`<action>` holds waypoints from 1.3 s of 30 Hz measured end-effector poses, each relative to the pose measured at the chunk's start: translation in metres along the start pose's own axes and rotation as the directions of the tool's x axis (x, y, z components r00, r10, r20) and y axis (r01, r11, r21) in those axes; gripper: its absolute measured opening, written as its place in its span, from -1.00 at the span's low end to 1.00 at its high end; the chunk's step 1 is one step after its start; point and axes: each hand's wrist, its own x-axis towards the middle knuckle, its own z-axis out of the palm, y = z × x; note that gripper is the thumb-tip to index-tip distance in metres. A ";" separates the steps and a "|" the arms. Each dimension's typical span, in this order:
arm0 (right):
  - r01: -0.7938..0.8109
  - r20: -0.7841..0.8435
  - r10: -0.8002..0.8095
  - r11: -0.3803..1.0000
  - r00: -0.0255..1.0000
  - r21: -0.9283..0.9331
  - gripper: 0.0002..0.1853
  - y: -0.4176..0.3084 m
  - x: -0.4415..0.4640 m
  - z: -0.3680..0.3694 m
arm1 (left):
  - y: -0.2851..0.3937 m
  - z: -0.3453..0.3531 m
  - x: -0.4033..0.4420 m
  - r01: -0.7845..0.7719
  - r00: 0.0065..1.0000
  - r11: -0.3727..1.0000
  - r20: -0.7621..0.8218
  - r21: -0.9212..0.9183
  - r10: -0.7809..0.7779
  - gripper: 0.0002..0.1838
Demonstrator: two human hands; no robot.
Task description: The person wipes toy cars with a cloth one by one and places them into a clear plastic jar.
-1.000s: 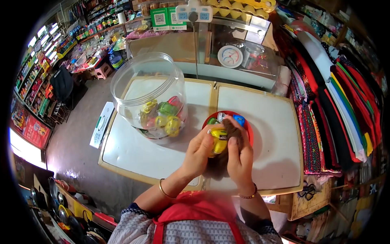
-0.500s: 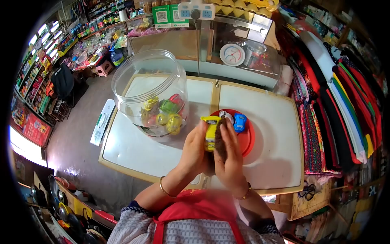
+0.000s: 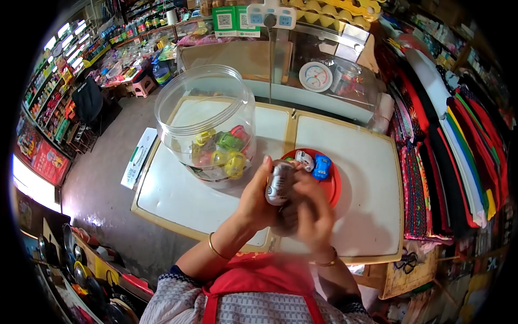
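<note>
My left hand point(image 3: 255, 195) is closed round a toy car point(image 3: 278, 186), whose grey underside faces up. Close against its right side is my right hand point(image 3: 317, 216), blurred, with its fingers bent on a dark brown cloth point(image 3: 288, 215). Just beyond my hands, a red plate point(image 3: 333, 189) bears a white toy car point(image 3: 305, 160), a blue toy car point(image 3: 321, 167) and a partly hidden green thing. On the left of the table stands an open clear plastic jar point(image 3: 205, 116) with several coloured toy cars point(image 3: 230, 141) at its bottom.
The white table point(image 3: 367, 183) has a wooden rim. A flat white box point(image 3: 139, 157) lies at its left edge. Behind stand a glass case with a round dial point(image 3: 315, 76) and a power strip point(image 3: 271, 16). Folded fabrics point(image 3: 458, 140) are stacked at the right.
The car in my left hand showed yellow before; now a grey underside shows. My right hand has shifted slightly right and blurred. The whole view has moved a little.
</note>
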 end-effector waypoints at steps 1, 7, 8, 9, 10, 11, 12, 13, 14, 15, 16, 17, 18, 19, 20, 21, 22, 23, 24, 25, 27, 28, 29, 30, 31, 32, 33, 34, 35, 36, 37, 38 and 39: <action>-0.123 -0.150 0.137 0.988 0.979 0.096 -0.60 -0.003 0.002 -0.004 | 0.000 -0.016 0.005 -0.048 0.996 0.999 0.080 0.023 0.046 -0.38; 0.144 0.059 -0.134 0.959 0.989 -0.245 -0.47 -0.018 0.026 0.005 | -0.011 0.013 -0.011 -0.316 0.946 0.875 0.054 0.368 0.319 -0.47; 0.202 0.082 -0.186 0.923 0.979 -0.328 -0.42 -0.017 0.022 0.011 | -0.010 0.019 -0.009 -0.281 0.956 0.936 -0.027 0.214 0.293 -0.48; 0.238 0.167 -0.190 0.909 0.967 -0.343 -0.36 -0.014 0.016 0.012 | -0.004 0.010 -0.009 -0.222 0.975 0.969 0.004 0.112 0.223 -0.48; 0.332 0.224 -0.266 0.876 0.938 -0.350 -0.36 -0.009 0.008 0.016 | 0.003 -0.004 -0.007 -0.160 0.986 0.987 0.044 0.012 0.159 -0.48; 0.359 0.219 -0.295 0.857 0.930 -0.371 -0.36 -0.003 -0.001 0.021 | 0.004 -0.012 -0.005 -0.205 0.978 0.977 0.056 0.053 0.203 -0.47; 0.385 0.214 -0.324 0.835 0.921 -0.394 -0.36 -0.003 -0.003 0.025 | 0.002 -0.011 -0.005 -0.208 0.977 0.977 0.053 0.050 0.205 -0.47; 0.386 0.216 -0.324 0.834 0.921 -0.393 -0.36 -0.003 0.000 0.022 | -0.002 -0.009 -0.004 -0.230 0.971 0.970 0.079 0.081 0.224 -0.46; 0.357 0.193 -0.305 0.858 0.932 -0.369 -0.37 -0.004 0.005 0.018 | -0.005 -0.007 -0.005 -0.249 0.966 0.962 0.105 0.112 0.237 -0.45; 0.325 0.169 -0.283 0.881 0.944 -0.345 -0.38 -0.009 0.011 0.016 | -0.006 -0.006 -0.007 -0.344 0.938 0.886 0.148 0.312 0.312 -0.47; 0.322 0.163 -0.281 0.881 0.946 -0.347 -0.38 -0.013 0.015 0.015 | -0.007 -0.006 -0.009 -0.426 0.903 0.751 0.190 0.504 0.385 -0.49; 0.269 0.130 -0.239 0.910 0.962 -0.315 -0.40 -0.018 0.019 0.014 | -0.007 -0.006 -0.011 -0.482 0.861 0.581 0.230 0.656 0.454 -0.51; 0.215 0.100 -0.195 0.935 0.976 -0.280 -0.42 -0.023 0.023 0.013 | -0.006 -0.007 -0.011 -0.467 0.869 0.587 0.221 0.662 0.443 -0.54; 0.174 0.045 -0.168 0.958 0.985 -0.228 -0.50 -0.026 0.026 0.013 | -0.004 -0.006 -0.012 -0.468 0.869 0.588 0.223 0.660 0.442 -0.54; 0.178 0.050 -0.171 0.957 0.984 -0.228 -0.50 -0.023 0.029 0.012 | -0.002 -0.004 -0.013 -0.542 0.819 0.459 0.320 0.704 0.476 -0.59; 0.072 -0.009 -0.072 0.997 0.997 -0.042 -0.52 -0.018 0.032 0.012 | 0.003 -0.001 -0.014 -0.579 0.787 0.384 0.370 0.720 0.494 -0.62; -0.028 -0.045 0.036 0.988 0.998 0.154 -0.54 -0.016 0.039 0.014 | 0.008 0.002 -0.016 -0.613 0.752 0.306 0.418 0.729 0.510 -0.64; 0.024 -0.006 -0.024 0.988 1.000 0.154 -0.57 -0.016 0.050 0.015 | 0.018 0.007 -0.017 -0.616 0.706 0.191 0.428 0.764 0.564 -0.67; 0.030 -0.001 -0.031 0.986 1.000 0.165 -0.57 -0.019 0.063 0.019 | 0.030 0.012 -0.017 -0.603 0.658 0.074 0.443 0.794 0.609 -0.69; 0.088 0.046 -0.095 0.986 0.994 0.143 -0.58 -0.024 0.076 0.024 | 0.045 0.016 -0.014 -0.649 0.581 0.000 0.495 0.761 0.646 -0.68; 0.170 0.120 -0.189 0.973 0.975 0.153 -0.60 -0.034 0.104 0.034 | 0.074 0.019 -0.013 -0.623 0.505 -0.101 0.497 0.776 0.705 -0.67; 0.088 0.121 -0.121 0.965 0.985 0.247 -0.64 -0.036 0.115 0.043 | 0.088 0.020 -0.013 -0.602 0.466 -0.149 0.497 0.784 0.732 -0.67; 0.052 0.141 -0.091 0.964 0.986 0.259 -0.67 -0.035 0.128 0.049 | 0.103 0.023 -0.013 -0.560 0.453 -0.160 0.462 0.813 0.762 -0.66; 0.015 0.165 -0.062 0.962 0.984 0.272 -0.68 -0.034 0.141 0.057 | 0.117 0.024 -0.011 -0.535 0.437 -0.171 0.445 0.827 0.782 -0.65; 0.006 0.151 -0.057 0.947 0.987 0.322 -0.67 -0.031 0.152 0.067 | 0.131 0.024 -0.010 -0.510 0.420 -0.181 0.427 0.841 0.801 -0.64; -0.111 0.195 0.012 0.855 0.981 0.506 -0.66 -0.020 0.162 0.081 | 0.144 0.019 -0.002 -0.471 0.424 -0.225 0.443 0.853 0.790 -0.60; -0.169 0.223 0.052 0.818 0.973 0.549 -0.66 -0.014 0.168 0.089 | 0.152 0.016 0.000 -0.432 0.429 -0.268 0.458 0.861 0.779 -0.54; -0.227 0.254 0.090 0.778 0.963 0.586 -0.66 -0.009 0.172 0.096 | 0.156 0.013 0.000 -0.429 0.416 -0.279 0.462 0.859 0.784 -0.54; -0.223 0.259 0.079 0.776 0.963 0.590 -0.66 -0.005 0.173 0.100 | 0.158 0.012 0.000 -0.280 0.369 -0.461 0.537 0.842 0.758 -0.50; -0.257 0.265 0.109 0.738 0.958 0.624 -0.66 -0.004 0.172 0.102 | 0.158 0.012 0.000 -0.115 0.339 -0.612 0.610 0.783 0.716 -0.46; -0.291 0.272 0.143 0.699 0.952 0.653 -0.67 -0.003 0.171 0.101 | 0.156 0.013 -0.002 -0.093 0.365 -0.621 0.607 0.779 0.706 -0.44; -0.295 0.273 0.147 0.700 0.951 0.650 -0.67 -0.002 0.169 0.098 | 0.155 0.014 -0.002 -0.094 0.366 -0.617 0.603 0.781 0.708 -0.44; -0.322 0.279 0.174 0.656 0.944 0.682 -0.66 -0.003 0.165 0.092 | 0.151 0.014 -0.002 -0.108 0.332 -0.655 0.648 0.748 0.685 -0.46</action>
